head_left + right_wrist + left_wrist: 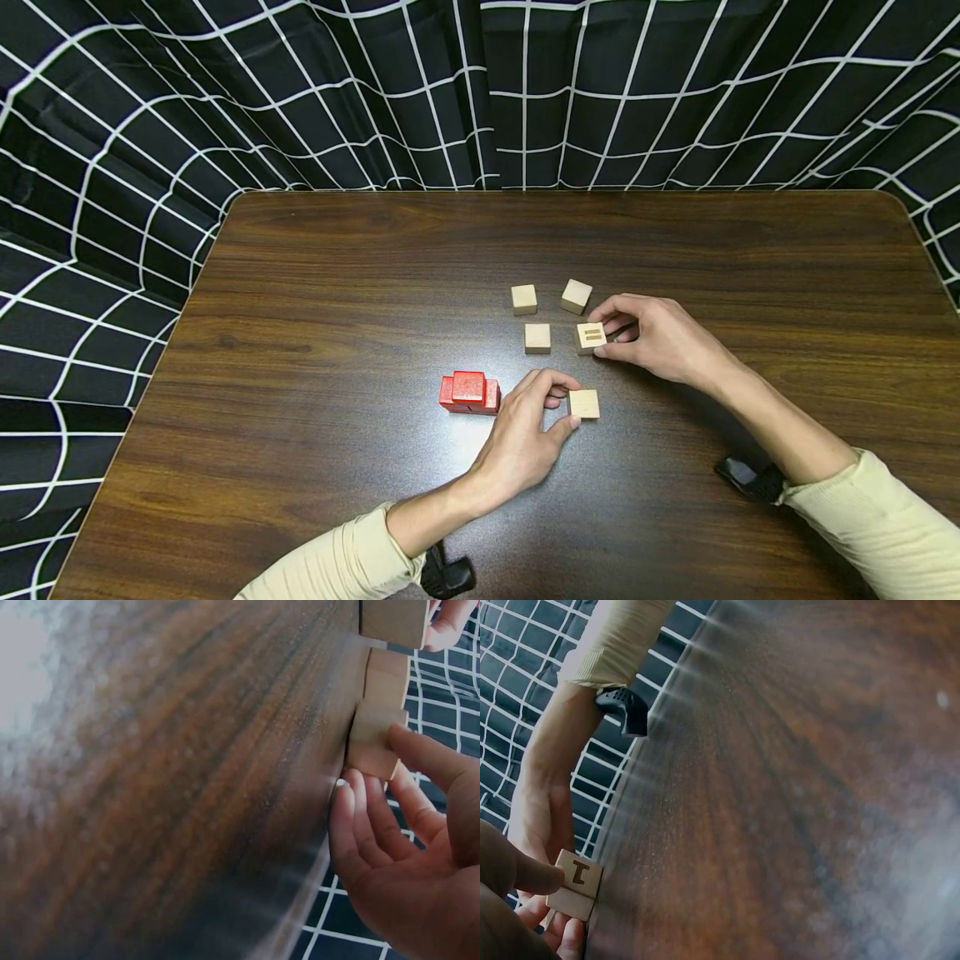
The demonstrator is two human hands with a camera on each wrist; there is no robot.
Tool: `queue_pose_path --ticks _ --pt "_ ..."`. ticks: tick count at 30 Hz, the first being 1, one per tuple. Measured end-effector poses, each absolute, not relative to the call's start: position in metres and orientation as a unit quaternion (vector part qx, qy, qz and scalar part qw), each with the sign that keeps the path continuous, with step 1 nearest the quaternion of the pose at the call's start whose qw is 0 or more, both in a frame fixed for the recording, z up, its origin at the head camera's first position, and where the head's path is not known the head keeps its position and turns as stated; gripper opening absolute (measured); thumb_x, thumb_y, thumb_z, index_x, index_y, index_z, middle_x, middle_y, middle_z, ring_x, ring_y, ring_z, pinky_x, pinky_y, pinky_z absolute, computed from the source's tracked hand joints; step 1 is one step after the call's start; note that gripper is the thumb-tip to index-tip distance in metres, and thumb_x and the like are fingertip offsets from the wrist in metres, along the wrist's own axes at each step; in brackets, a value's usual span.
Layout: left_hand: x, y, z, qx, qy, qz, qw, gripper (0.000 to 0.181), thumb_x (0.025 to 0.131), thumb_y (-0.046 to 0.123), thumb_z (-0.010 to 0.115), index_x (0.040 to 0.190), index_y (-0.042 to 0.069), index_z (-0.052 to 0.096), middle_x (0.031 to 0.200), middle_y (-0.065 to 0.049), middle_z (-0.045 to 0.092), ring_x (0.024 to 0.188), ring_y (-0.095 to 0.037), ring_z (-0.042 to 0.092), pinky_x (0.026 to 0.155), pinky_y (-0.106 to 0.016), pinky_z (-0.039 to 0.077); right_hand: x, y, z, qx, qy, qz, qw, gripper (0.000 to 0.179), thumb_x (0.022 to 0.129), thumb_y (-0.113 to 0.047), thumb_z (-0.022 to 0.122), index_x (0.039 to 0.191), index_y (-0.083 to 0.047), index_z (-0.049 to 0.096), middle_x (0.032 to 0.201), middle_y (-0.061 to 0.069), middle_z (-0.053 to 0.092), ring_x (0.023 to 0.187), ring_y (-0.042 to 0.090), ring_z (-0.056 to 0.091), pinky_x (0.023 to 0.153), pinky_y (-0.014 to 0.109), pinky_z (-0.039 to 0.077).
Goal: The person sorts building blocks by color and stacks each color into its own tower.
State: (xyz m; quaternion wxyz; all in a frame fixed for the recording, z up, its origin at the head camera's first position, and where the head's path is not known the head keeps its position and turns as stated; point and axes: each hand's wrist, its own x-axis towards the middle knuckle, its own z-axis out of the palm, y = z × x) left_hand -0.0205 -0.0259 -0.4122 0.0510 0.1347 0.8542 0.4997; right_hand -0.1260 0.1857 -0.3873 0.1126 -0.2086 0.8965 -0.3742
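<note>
Apparently mid-positioning: right grip [663, 340] pinches marked block [591, 337], left grip [527, 429] pinches plain-topped block [585, 404] at the former's six o'clock; next move likely calls for square alignment, gentle release.

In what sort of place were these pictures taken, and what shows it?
Probably an indoor recording set-up, perhaps a lab: a black gridded curtain hangs behind and beside the table, and dark devices sit at both wrists.
</note>
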Motion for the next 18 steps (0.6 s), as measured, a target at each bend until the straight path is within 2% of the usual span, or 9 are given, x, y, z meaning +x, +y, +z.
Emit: queue_pose_path --ticks 18 --pt "-0.021 -0.026 -0.413 0.137 0.854 0.500 0.052 0.036 0.085 0.004 0.076 0.116 0.016 0.062 0.114 0.004 0.063 0.100 -0.010 0.060 0.090 -0.021 0.050 -0.112 0.194 -0.379 -0.195 0.898 -0.382 0.098 0.027 0.080 -0.010 0.084 0.104 -0.011 0.070 0.096 0.003 0.070 0.087 0.018 0.067 0.072 0.021 0.056"
